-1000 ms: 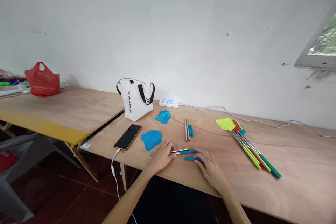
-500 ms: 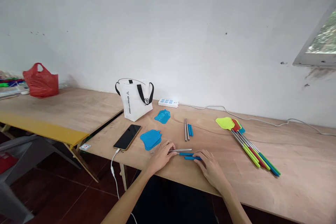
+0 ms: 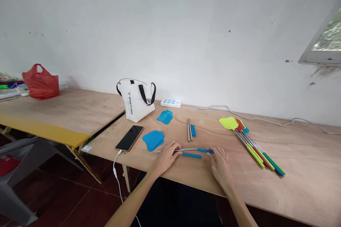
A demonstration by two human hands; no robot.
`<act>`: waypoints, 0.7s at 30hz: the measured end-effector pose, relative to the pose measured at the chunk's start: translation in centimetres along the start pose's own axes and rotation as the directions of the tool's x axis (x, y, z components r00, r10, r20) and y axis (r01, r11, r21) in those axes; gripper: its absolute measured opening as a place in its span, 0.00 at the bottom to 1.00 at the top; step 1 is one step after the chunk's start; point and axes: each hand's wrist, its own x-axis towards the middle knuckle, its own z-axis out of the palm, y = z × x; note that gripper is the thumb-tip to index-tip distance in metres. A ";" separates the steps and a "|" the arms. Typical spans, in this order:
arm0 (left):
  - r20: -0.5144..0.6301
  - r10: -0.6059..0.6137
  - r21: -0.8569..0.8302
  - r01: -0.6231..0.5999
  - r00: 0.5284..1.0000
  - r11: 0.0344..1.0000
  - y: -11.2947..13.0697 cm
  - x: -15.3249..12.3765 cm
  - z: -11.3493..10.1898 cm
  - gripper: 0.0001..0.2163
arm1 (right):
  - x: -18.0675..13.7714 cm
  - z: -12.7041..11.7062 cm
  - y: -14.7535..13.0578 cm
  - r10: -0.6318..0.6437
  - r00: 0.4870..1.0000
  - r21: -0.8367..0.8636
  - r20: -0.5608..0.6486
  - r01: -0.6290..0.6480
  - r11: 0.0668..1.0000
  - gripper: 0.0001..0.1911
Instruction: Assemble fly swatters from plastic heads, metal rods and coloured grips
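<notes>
My left hand [image 3: 167, 156] is closed over two thin metal rods near the table's front edge. One metal rod [image 3: 190, 149] reaches right from it, its end meeting a blue handle sleeve [image 3: 205, 151]. My right hand [image 3: 220, 163] pinches that sleeve by its far end. Just below lies a second blue handle sleeve [image 3: 192, 155], its left end against my left fingers; how it joins a rod there is hidden. Behind the hands are loose metal tubes [image 3: 189, 130] beside short blue sleeves [image 3: 193, 131]. Blue fly swatter heads [image 3: 153, 140] lie left of my left hand, with more blue heads [image 3: 165, 117] farther back.
Several assembled fly swatters [image 3: 250, 145] lie at right. A phone [image 3: 129, 138] on a white cable, a white bag [image 3: 138, 103] and a power strip [image 3: 171, 103] are at left and back. A red plastic bag [image 3: 42, 83] stands on the neighbouring table.
My right hand has moved right and slightly up, with a blue sleeve now at the end of the upper rod. The other sleeve now lies below it. My left hand barely moved.
</notes>
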 end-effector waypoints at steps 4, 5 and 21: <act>-0.006 0.019 -0.009 -0.019 1.000 1.000 0.1 0.0 -0.2 0.03 | -0.1 0.1 0.2 -0.022 1.000 0.005 -0.005 0.022 1.000 0.13; -0.008 0.027 -0.013 -0.027 1.000 1.000 0.1 -0.1 -0.2 0.03 | -0.1 0.1 0.2 -0.028 1.000 0.006 -0.008 0.028 1.000 0.14; -0.054 0.201 0.003 -0.202 0.978 0.979 -0.5 -0.1 0.6 0.09 | 0.0 0.4 -0.3 -0.127 0.980 0.264 0.152 0.084 0.961 0.16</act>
